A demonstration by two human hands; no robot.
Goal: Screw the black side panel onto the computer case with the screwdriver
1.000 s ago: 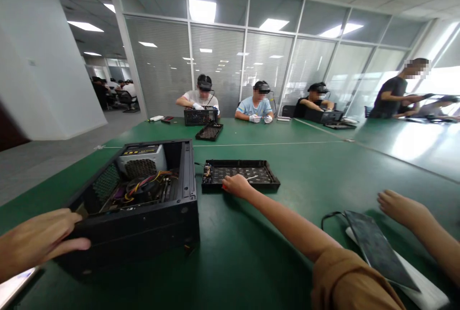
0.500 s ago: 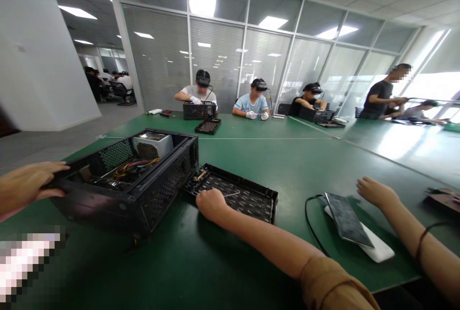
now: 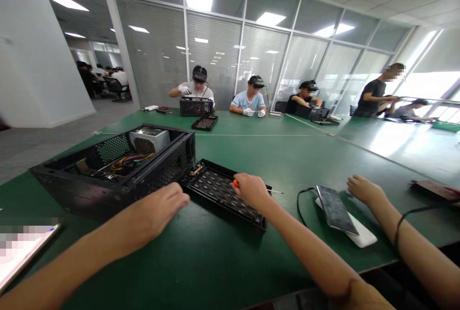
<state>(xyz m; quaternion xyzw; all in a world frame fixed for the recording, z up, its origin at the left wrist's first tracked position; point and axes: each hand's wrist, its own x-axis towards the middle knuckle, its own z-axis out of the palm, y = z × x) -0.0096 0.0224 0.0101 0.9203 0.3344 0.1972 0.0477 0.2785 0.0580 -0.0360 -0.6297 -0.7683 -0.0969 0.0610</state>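
Where the right grip [image 3: 252, 190] curls, screwdriver [image 3: 236, 183] inside, orange-handled

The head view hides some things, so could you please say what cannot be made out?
In the head view:
Orange-handled tool: the right hand covers most of its handle; its tip is too small.
Left hand: its own back hides whether it holds anything.
Computer case: its near wall hides the lower part inside.
Bright screen: cut off by the left edge and pixelated.
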